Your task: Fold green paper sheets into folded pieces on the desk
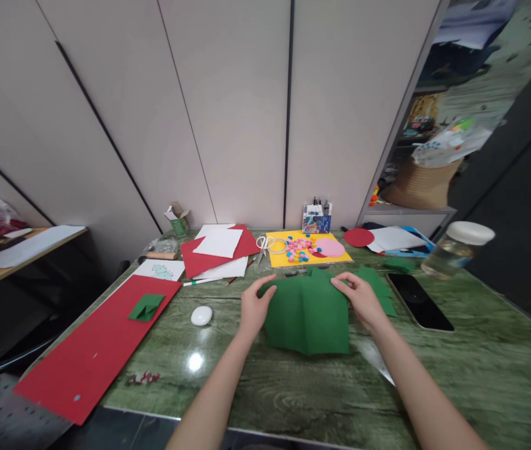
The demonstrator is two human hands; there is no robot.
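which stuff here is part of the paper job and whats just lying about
Part of it:
- green sheet, held by left hand and right hand

Probably just lying about:
- phone
- lidded jar
- white rounded object

Two hands [254, 306] [361, 300], one held green sheet [311, 315], one phone [419, 302], one lidded jar [455, 250]

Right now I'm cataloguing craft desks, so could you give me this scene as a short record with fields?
Left hand: pinching green paper near its upper left corner
Right hand: pinching near the upper right
Paper: creased down the middle
Left side: red sheet under a folded green piece
Right side: phone, lidded jar
Behind: yellow sheet bearing small pink and blue pieces
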